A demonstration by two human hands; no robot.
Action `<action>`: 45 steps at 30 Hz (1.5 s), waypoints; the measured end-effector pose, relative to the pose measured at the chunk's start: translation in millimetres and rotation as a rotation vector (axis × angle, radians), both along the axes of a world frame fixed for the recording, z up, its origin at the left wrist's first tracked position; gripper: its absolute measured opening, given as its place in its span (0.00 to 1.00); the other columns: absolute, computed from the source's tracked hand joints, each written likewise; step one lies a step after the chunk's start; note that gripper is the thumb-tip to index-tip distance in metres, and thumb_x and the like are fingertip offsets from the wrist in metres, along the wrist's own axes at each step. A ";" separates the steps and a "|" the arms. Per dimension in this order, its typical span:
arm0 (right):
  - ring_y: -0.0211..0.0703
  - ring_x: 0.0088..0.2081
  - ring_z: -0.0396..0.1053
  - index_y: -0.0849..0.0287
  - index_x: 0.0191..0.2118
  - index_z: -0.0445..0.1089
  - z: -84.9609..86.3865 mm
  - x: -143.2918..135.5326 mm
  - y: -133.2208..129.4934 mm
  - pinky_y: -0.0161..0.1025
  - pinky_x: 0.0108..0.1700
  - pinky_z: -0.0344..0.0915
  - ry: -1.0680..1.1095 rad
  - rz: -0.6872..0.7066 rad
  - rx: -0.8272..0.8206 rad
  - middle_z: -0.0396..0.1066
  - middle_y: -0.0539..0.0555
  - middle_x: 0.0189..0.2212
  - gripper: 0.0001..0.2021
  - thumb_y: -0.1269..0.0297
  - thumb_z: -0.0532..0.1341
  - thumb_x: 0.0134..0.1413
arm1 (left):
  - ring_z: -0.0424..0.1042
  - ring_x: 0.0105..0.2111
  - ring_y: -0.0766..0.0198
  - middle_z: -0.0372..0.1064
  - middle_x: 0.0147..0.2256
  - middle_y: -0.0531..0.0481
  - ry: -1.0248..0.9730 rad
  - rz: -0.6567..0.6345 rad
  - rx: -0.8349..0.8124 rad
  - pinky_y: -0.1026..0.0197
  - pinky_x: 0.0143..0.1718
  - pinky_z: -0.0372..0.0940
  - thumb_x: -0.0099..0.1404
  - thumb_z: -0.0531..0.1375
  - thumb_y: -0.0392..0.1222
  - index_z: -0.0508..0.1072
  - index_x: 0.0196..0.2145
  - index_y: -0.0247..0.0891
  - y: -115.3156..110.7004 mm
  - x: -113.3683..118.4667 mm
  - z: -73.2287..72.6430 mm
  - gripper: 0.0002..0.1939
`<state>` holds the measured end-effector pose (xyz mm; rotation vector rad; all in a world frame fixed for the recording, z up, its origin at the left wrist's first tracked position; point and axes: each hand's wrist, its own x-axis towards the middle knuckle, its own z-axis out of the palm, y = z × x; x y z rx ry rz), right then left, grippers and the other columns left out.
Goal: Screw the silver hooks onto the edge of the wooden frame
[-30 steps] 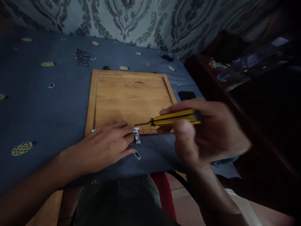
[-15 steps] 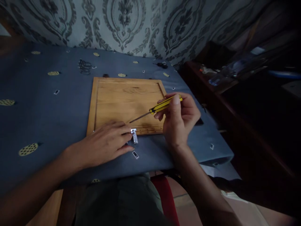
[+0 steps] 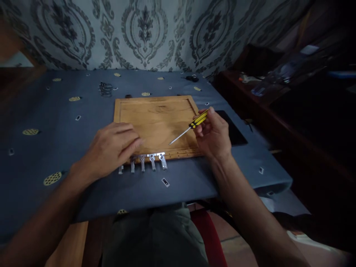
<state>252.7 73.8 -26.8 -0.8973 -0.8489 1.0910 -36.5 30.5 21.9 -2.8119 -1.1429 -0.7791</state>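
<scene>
My right hand (image 3: 214,133) is closed around the yellow-and-black handle of a screwdriver (image 3: 198,119). The screwdriver's tip points down and left, above a wooden board (image 3: 155,118) with a raised frame. Along the board's near edge sits a row of several silver metal hooks (image 3: 152,162), their ends reaching past the edge. My left hand (image 3: 114,148) hovers by the board's left front corner, over the leftmost hooks. Its fingers are loosely bent, and I see nothing held in it. Small dark holes (image 3: 183,152) run along the near edge to the right of the hooks.
The board rests on a table with a blue patterned cloth (image 3: 91,141). A flat black object (image 3: 232,128) lies right of the board. At the back are a cluster of dark hooks (image 3: 105,89) and a small black item (image 3: 192,78). A patterned curtain (image 3: 144,33) hangs behind.
My left hand has drawn back to the left, uncovering the row of hooks. The screwdriver's tip has moved right, away from that hand. The view has shifted slightly.
</scene>
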 end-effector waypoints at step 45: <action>0.43 0.42 0.76 0.61 0.53 0.72 -26.5 1.6 17.9 0.43 0.43 0.77 -0.115 0.219 -0.173 0.75 0.55 0.47 0.14 0.59 0.65 0.68 | 0.76 0.49 0.55 0.72 0.54 0.42 0.088 0.625 -0.219 0.47 0.51 0.75 0.75 0.62 0.48 0.73 0.56 0.36 62.7 -56.6 -54.3 0.17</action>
